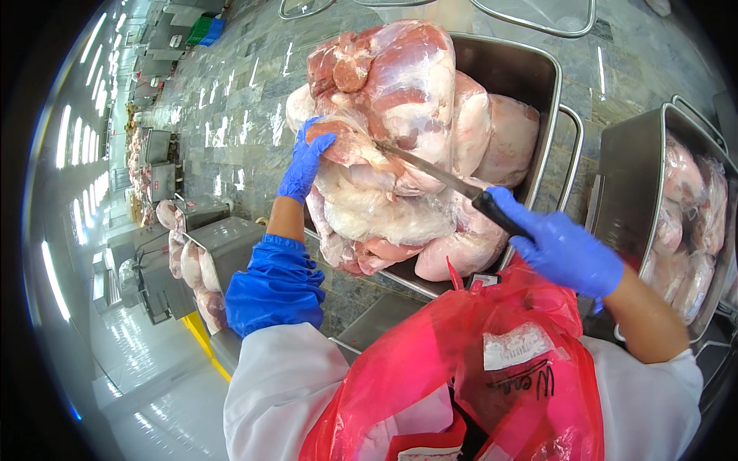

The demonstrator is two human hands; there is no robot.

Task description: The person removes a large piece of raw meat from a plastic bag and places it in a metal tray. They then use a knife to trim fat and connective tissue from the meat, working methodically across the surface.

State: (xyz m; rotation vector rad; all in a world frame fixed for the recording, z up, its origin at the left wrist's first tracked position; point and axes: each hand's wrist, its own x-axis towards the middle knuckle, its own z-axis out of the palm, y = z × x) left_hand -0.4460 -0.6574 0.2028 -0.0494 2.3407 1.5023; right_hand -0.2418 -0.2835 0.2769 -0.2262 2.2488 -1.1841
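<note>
My right hand (565,244), in a blue glove, is closed round the black handle of a long knife (436,170). The blade points up and left, its tip against the raw meat. My left hand (306,157), also gloved in blue, grips the edge of a reddish meat flap (350,144) beside the blade tip. Under both lies a heap of large raw cuts with white fat, the biggest a red and white piece (411,81) at the far side. The heap rises above the rim of a steel meat cart (555,84).
On the right stands another steel cart (626,165) holding bagged meat (683,223). Farther left, more cuts (201,273) lie along steel equipment (231,234). A yellow rail (206,344) runs at lower left. Tiled floor (238,100) shows beyond, with green and blue crates (204,31).
</note>
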